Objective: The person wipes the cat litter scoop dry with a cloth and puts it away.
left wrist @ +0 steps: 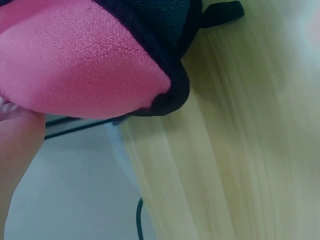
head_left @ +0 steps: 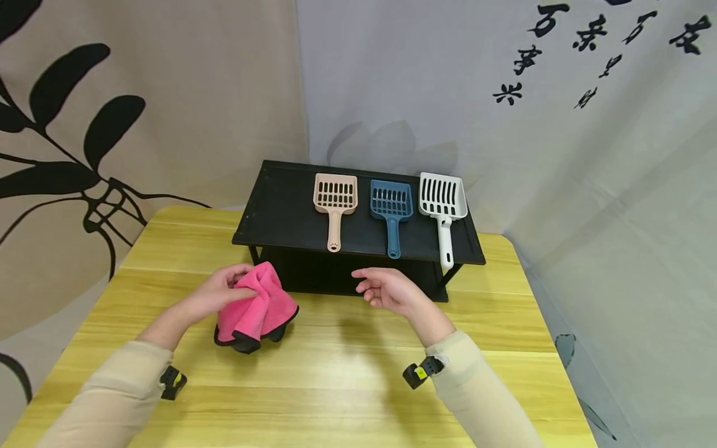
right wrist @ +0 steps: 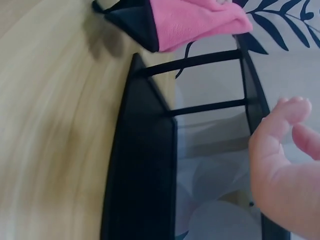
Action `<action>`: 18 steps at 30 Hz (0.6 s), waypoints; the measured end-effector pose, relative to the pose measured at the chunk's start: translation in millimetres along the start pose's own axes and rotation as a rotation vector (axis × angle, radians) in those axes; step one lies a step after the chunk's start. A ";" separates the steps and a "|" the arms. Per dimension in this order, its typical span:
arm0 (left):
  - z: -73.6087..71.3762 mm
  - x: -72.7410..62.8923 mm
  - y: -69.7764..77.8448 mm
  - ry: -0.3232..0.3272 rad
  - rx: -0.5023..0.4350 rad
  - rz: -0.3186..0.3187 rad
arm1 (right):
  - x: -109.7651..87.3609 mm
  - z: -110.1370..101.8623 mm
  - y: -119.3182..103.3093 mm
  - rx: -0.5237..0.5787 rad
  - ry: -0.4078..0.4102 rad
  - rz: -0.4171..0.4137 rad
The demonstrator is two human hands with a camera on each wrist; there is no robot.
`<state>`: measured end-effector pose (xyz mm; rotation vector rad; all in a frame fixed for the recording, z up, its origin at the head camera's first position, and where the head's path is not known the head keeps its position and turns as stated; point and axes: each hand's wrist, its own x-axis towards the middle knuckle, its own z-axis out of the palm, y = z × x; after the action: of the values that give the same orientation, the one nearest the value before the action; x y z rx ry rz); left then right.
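Observation:
My left hand [head_left: 226, 291] grips a bunched pink cloth [head_left: 260, 305] with a black edge and dark underside, in front of the rack's left end. In the left wrist view the cloth [left wrist: 85, 60] hangs over the tabletop, and a small black loop [left wrist: 222, 14] sticks out from it. Holding nothing, my right hand [head_left: 389, 291] hovers before the black rack's front, its fingers loosely bent. On the rack's upper shelf [head_left: 285, 205] lie three slotted litter scoops: a beige one [head_left: 334, 205], a blue one [head_left: 392, 211] and a white one [head_left: 444, 208], handles toward me.
The two-tier black rack stands at the back of a wooden table [head_left: 313, 386], its lower shelf [right wrist: 142, 165] close to the tabletop. Behind hangs a pale curtain [head_left: 224, 93] with dark leaf prints and characters. Each wrist wears a small black camera [head_left: 172, 381].

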<state>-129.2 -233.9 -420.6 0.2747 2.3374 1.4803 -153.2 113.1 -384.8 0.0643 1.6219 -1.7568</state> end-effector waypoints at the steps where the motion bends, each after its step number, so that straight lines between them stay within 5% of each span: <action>1: -1.9 -0.8 0.7 0.002 0.019 0.002 | -0.8 -3.0 3.0 0.004 0.001 0.000; 9: -2.6 -0.2 -3.1 0.025 0.173 0.080 | -7.6 -25.7 24.9 0.030 0.015 0.008; 14: 22.6 5.2 -16.0 0.037 0.360 0.092 | -9.8 -34.8 35.1 0.054 0.023 0.019; 18: 49.4 5.5 -27.6 -0.024 0.518 0.096 | -10.8 -39.2 41.8 0.080 0.032 0.020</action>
<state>-113.8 -202.9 -465.7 0.5375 2.6845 0.8730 -139.8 155.4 -422.6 0.1473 1.5681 -1.8133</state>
